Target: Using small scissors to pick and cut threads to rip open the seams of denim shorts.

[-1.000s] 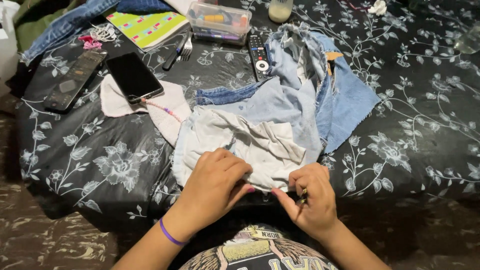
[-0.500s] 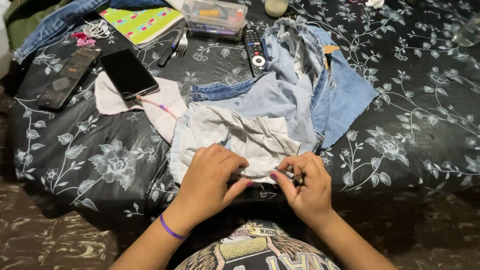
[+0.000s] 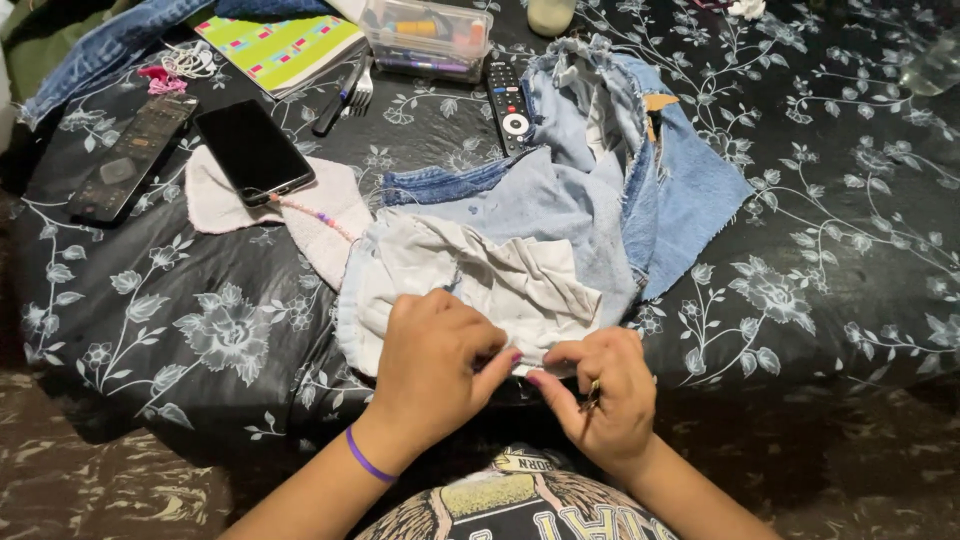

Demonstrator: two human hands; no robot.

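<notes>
A pair of light blue denim shorts (image 3: 600, 190), turned partly inside out, lies on a black floral bedspread (image 3: 840, 270). Its white pocket lining (image 3: 480, 275) faces up near the front edge. My left hand (image 3: 435, 365) presses down on the near edge of the lining, fingers curled and pinching the cloth. My right hand (image 3: 600, 390) pinches the same edge just to the right, thumb and forefinger together, with a small dark metal thing showing between its fingers. The two hands almost touch. A purple band circles my left wrist.
A black phone (image 3: 253, 150) lies on a pink-white cloth (image 3: 325, 225). Two remotes (image 3: 510, 105) (image 3: 130, 155), a striped notebook (image 3: 280, 45), a clear plastic box (image 3: 425, 35), a fork (image 3: 362, 92) and more denim (image 3: 110, 40) sit at the back.
Both hands have shifted slightly along the lining's near edge and drawn closer together. The camera view has tilted a little; the other things lie as before.
</notes>
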